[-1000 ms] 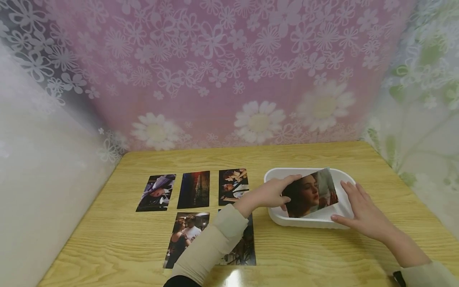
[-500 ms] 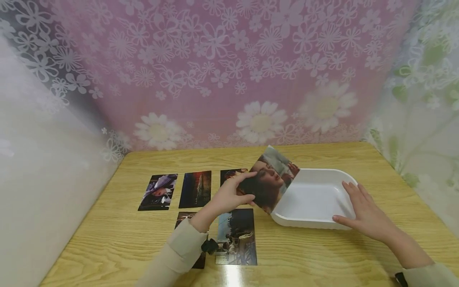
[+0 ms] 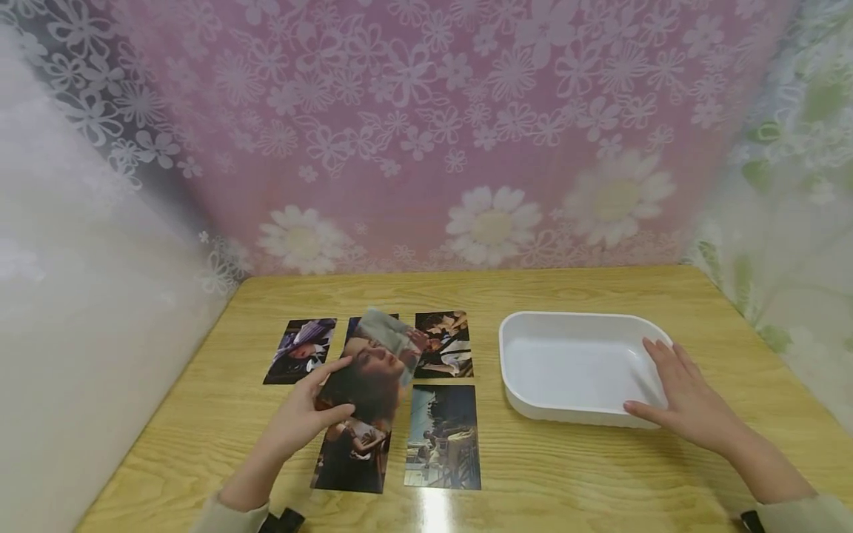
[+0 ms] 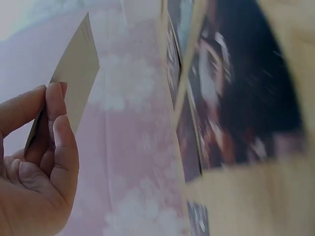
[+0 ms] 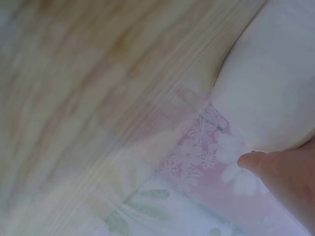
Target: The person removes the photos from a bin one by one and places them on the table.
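My left hand [image 3: 300,414] pinches a photo print [image 3: 376,355] between thumb and fingers, a close-up portrait held tilted above other photos. The left wrist view shows the pale back of this print [image 4: 81,73]. Beneath it, the top middle photo [image 3: 389,317] is mostly covered, and the lower left photo [image 3: 353,463] is partly covered. My right hand [image 3: 693,407] rests with spread, fairly straight fingers at the right end of a white plastic basin [image 3: 516,392]. One fingertip [image 5: 251,161] shows by the basin's edge in the right wrist view.
On the wooden table [image 3: 566,474] lie a top left photo [image 3: 303,352], a top right photo [image 3: 443,344] and a lower right photo [image 3: 443,437]. A pink flowered backdrop [image 3: 400,148] stands behind the table, with pale sheets at both sides.
My left hand has carried the portrait photo leftward out of the basin to above the laid-out photos. My right hand stays at the basin's right end.
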Demonstrator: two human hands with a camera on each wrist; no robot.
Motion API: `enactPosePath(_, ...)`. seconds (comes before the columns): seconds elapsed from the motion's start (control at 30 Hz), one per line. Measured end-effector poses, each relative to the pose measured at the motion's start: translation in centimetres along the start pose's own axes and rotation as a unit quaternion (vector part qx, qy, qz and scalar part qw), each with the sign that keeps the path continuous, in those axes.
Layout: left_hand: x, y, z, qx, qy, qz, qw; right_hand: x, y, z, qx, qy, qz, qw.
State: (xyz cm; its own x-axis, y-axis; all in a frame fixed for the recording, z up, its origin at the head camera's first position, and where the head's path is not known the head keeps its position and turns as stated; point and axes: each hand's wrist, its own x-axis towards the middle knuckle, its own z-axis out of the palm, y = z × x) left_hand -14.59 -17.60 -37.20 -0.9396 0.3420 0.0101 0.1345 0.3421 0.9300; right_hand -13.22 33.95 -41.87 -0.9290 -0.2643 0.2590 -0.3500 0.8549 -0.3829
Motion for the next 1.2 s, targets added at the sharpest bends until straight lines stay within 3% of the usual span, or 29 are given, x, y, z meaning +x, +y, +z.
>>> enactPosePath(0.2,-4.2,-2.3,-3.1,0.002,0.078,-0.035,0.9964,0.0,0.2,0.1,0.004,-0.003,0.003,1.0000)
enactPosePath(0.33,-6.4,-3.7,-5.0,0.012,0.115,-0.090,0.9892,0.1,0.2,0.1,0.002,-0.001,0.000,1.0000)
enactPosePath(0.43,-7.5,-4.4,-6.2,0.030,0.112,-0.151,0.9817,0.1,0.2,0.1,0.001,-0.001,-0.003,1.0000)
enactPosePath(0.57,-8.4,-5.3,-6.8,0.062,0.102,-0.184,0.9756,0.2,0.1,0.1,0.004,-0.003,-0.006,1.0000)
enactPosePath(0.73,-8.7,-6.1,-6.9,0.105,0.096,-0.184,0.9725,0.3,0.2,0.2,0.001,0.000,-0.009,1.0000)
enactPosePath(1.03,-9.0,-7.2,-8.0,0.188,0.016,-0.194,0.9626,0.2,0.3,0.2,0.003,-0.007,-0.005,1.0000)
enactPosePath(1.2,-8.6,-7.9,-8.2,0.178,0.009,-0.214,0.9604,0.2,0.3,0.2,0.007,-0.010,-0.002,0.9999)
